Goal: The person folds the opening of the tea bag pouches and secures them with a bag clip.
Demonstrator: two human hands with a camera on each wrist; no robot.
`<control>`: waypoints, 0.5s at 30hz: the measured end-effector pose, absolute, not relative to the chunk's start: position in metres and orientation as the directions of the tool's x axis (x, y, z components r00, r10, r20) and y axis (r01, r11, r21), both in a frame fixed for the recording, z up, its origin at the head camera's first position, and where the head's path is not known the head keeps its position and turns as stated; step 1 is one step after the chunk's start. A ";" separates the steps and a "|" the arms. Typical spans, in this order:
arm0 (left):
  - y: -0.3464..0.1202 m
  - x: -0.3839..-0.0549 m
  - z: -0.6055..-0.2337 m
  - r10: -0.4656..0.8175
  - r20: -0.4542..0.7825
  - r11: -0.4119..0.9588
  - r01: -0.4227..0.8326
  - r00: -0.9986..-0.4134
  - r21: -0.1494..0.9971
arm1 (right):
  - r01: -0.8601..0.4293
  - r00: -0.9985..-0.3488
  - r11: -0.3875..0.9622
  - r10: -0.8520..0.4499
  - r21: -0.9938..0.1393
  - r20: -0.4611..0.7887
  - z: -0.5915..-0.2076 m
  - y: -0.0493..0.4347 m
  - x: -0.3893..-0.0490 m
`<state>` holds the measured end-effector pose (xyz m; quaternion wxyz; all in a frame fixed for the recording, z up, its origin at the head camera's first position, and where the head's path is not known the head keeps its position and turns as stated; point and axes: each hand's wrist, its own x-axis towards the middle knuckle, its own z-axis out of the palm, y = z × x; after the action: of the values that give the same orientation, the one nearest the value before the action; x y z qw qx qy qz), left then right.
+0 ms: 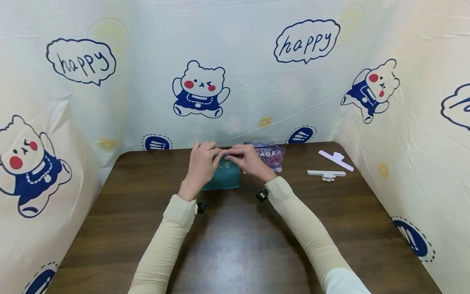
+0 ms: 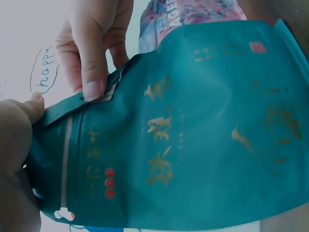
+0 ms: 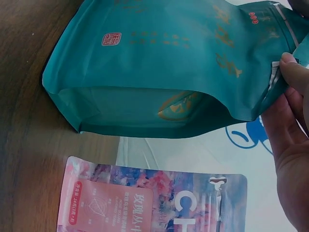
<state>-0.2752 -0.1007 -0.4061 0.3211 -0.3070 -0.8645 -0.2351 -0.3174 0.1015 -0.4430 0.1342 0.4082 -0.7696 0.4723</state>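
Observation:
A teal stand-up tea pouch with gold lettering stands upright on the table. My left hand holds its top edge on the left, the thumb close to the right hand's fingers. With thumb and fingers, my right hand pinches the top edge on the other side. In the left wrist view the pouch shows a strip of its top folded over, and the right hand grips that strip. The right wrist view shows the gusseted side of the pouch and the right hand at its top corner.
A pink and purple printed pouch stands just right of the teal one, near the wall cloth. Two pale bag clips, one lilac and one white, lie at the right on the brown table. Printed cloth encloses the table's back and sides.

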 end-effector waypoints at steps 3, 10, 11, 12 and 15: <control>-0.099 -0.274 -0.407 0.368 0.703 0.712 0.671 -0.608 0.207 | -0.749 -0.637 0.221 -0.503 -0.625 0.585 -0.443 0.102 -0.316; -0.097 -0.272 -0.406 0.398 0.693 0.718 0.674 -0.601 0.173 | -0.728 -0.660 0.229 -0.487 -0.646 0.572 -0.443 0.101 -0.314; -0.097 -0.272 -0.406 0.395 0.694 0.719 0.673 -0.601 0.173 | -0.727 -0.661 0.227 -0.484 -0.648 0.573 -0.442 0.101 -0.314; -0.096 -0.272 -0.406 0.394 0.697 0.720 0.673 -0.600 0.172 | -0.727 -0.662 0.225 -0.482 -0.649 0.574 -0.442 0.100 -0.313; -0.094 -0.273 -0.406 0.389 0.708 0.721 0.674 -0.589 0.164 | -0.731 -0.661 0.228 -0.471 -0.643 0.584 -0.443 0.099 -0.314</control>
<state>-0.2725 -0.0939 -0.4065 0.3338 -0.3071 -0.8654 -0.2130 -0.3138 0.0988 -0.4429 0.1344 0.3892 -0.7721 0.4841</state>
